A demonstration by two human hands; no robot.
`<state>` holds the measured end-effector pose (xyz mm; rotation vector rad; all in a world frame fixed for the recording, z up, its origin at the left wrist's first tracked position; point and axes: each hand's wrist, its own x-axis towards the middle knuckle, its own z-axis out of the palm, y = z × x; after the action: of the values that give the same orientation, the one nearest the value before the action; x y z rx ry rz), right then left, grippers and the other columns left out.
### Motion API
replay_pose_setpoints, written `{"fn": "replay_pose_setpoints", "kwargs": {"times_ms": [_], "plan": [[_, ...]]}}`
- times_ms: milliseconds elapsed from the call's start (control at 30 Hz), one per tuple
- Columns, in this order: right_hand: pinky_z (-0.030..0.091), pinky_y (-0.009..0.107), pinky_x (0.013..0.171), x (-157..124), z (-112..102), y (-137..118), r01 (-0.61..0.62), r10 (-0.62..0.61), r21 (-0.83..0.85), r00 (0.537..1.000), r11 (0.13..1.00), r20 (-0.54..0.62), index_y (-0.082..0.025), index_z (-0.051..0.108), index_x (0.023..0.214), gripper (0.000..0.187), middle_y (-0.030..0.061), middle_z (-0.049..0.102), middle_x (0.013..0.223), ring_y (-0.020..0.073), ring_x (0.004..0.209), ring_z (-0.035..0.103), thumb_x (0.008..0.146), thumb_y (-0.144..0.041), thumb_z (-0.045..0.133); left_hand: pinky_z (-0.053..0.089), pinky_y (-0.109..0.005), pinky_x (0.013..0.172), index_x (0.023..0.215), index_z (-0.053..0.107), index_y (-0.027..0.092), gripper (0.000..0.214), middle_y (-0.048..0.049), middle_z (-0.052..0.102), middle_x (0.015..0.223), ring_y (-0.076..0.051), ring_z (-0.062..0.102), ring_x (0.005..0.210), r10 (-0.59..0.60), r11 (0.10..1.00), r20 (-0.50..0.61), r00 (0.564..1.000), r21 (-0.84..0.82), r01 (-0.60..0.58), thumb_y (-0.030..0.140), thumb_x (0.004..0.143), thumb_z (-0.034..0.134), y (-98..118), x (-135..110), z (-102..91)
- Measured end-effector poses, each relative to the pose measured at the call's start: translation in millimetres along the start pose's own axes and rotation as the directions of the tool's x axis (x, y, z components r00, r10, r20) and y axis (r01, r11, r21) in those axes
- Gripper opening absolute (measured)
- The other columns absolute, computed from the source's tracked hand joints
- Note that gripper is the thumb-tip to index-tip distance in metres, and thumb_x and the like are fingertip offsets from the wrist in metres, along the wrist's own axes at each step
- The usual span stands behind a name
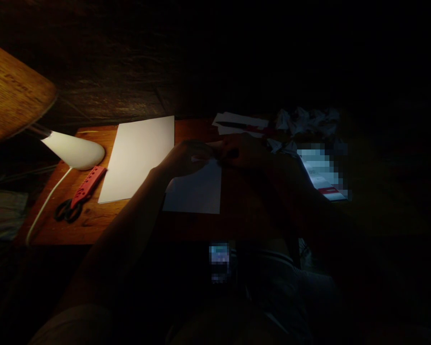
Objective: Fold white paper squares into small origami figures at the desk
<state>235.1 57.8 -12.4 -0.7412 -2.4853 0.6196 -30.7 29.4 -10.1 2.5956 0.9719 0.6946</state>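
A white sheet of paper lies in front of me near the middle of the table, its left side lifted and curved. My left hand is closed on the sheet's upper part, with a small pale flap showing by its fingers. Against the same upper edge, my right hand has its fingers bent, pinching the paper close to the left fingertips. Deep shadow hides much of the right fingers. Left of the sheet rests a bright stack of white paper, partly behind my left forearm.
A lamp stands at the left, its cord trailing down. Beside it are black-handled scissors in a red sheath. A dark-bladed knife lies on paper pieces at the back. Folded paper shapes and a lit screen are at the right.
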Motion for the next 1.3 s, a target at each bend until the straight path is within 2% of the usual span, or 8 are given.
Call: {"fn": "replay_pose_setpoints", "kwargs": {"times_ms": [167, 400, 533, 633, 767, 967, 1167, 1300], "plan": [[0.050, 0.039, 0.089, -1, -1, 2, 0.012, -0.011, 0.025, 0.999, 1.000, -0.037, -0.022, 0.084, 0.096, 0.014, 0.0066, 0.083, 0.102, 0.0257, 0.096, 0.074, 0.083, -0.024, 0.079, 0.064, -0.037, 0.098, 0.111, 0.083, 0.023, 0.024, -0.0084, 0.085, 0.119, -0.023, 0.080, 0.110, -0.013, 1.000, 0.002, 1.000, 0.008, 0.013, 0.026, 0.092, 0.068, -1, -1, -0.2], [0.050, 0.043, 0.094, 2, 0, 13, 0.043, -0.043, -0.023, 0.999, 0.999, -0.009, -0.024, 0.083, 0.081, 0.004, 0.0064, 0.083, 0.101, 0.0278, 0.102, 0.072, 0.082, -0.027, 0.080, 0.063, -0.038, 0.098, 0.114, 0.082, 0.024, 0.027, -0.0069, 0.084, 0.122, -0.024, 0.080, 0.113, -0.003, 0.997, 0.017, 1.000, 0.072, 0.001, 0.028, 0.093, 0.067, 2, 0, -2.2], [0.050, 0.043, 0.094, 0, 0, 11, 0.052, -0.053, -0.014, 0.998, 0.999, -0.024, -0.023, 0.084, 0.089, 0.008, 0.0073, 0.082, 0.102, 0.0278, 0.100, 0.073, 0.083, -0.027, 0.079, 0.062, -0.039, 0.099, 0.118, 0.081, 0.025, 0.029, -0.0058, 0.084, 0.121, -0.025, 0.079, 0.112, -0.016, 0.993, 0.027, 1.000, 0.121, 0.012, 0.026, 0.092, 0.067, 4, 2, -1.8], [0.051, 0.041, 0.092, -1, -1, 10, 0.027, -0.027, -0.007, 0.999, 1.000, -0.023, -0.023, 0.084, 0.092, 0.012, 0.0075, 0.082, 0.102, 0.0269, 0.097, 0.073, 0.083, -0.029, 0.079, 0.060, -0.041, 0.103, 0.122, 0.081, 0.028, 0.032, -0.0049, 0.083, 0.125, -0.025, 0.078, 0.115, 0.020, 0.993, 0.050, 0.999, 0.119, -0.025, 0.024, 0.093, 0.066, 2, 3, -0.1], [0.050, 0.041, 0.091, -2, -1, 11, 0.021, -0.021, -0.013, 1.000, 1.000, -0.022, -0.022, 0.083, 0.089, 0.012, 0.0078, 0.082, 0.100, 0.0265, 0.097, 0.073, 0.082, -0.031, 0.080, 0.059, -0.042, 0.106, 0.116, 0.083, 0.027, 0.029, -0.0057, 0.082, 0.126, -0.025, 0.076, 0.120, 0.063, 0.991, 0.072, 0.995, 0.115, -0.071, 0.022, 0.093, 0.065, -3, 4, 2.5], [0.051, 0.042, 0.092, -1, 0, 11, 0.028, -0.028, 0.001, 0.999, 1.000, -0.029, -0.023, 0.082, 0.088, 0.009, 0.0067, 0.082, 0.101, 0.0265, 0.098, 0.073, 0.083, -0.030, 0.079, 0.057, -0.047, 0.109, 0.114, 0.084, 0.028, 0.031, -0.0058, 0.081, 0.127, -0.028, 0.074, 0.124, 0.044, 0.990, 0.082, 0.996, 0.133, -0.054, 0.019, 0.090, 0.067, -2, 4, 2.2], [0.051, 0.042, 0.091, 0, -1, 11, 0.041, -0.041, 0.010, 0.999, 0.999, -0.014, -0.022, 0.081, 0.086, 0.007, 0.0083, 0.082, 0.102, 0.0270, 0.099, 0.074, 0.083, -0.028, 0.078, 0.058, -0.047, 0.108, 0.113, 0.084, 0.029, 0.031, -0.0054, 0.081, 0.128, -0.027, 0.075, 0.121, 0.037, 0.991, 0.097, 0.995, 0.123, -0.049, 0.018, 0.089, 0.066, -4, 5, 2.8], [0.051, 0.042, 0.093, -1, 1, 14, 0.025, -0.024, 0.028, 0.999, 0.999, -0.026, -0.022, 0.079, 0.086, 0.007, 0.0083, 0.082, 0.102, 0.0273, 0.101, 0.073, 0.083, -0.028, 0.077, 0.058, -0.045, 0.108, 0.113, 0.082, 0.027, 0.029, -0.0061, 0.081, 0.125, -0.025, 0.074, 0.121, 0.000, 0.997, 0.055, 0.998, 0.080, -0.004, 0.020, 0.090, 0.067, -6, 3, 6.9]]}}
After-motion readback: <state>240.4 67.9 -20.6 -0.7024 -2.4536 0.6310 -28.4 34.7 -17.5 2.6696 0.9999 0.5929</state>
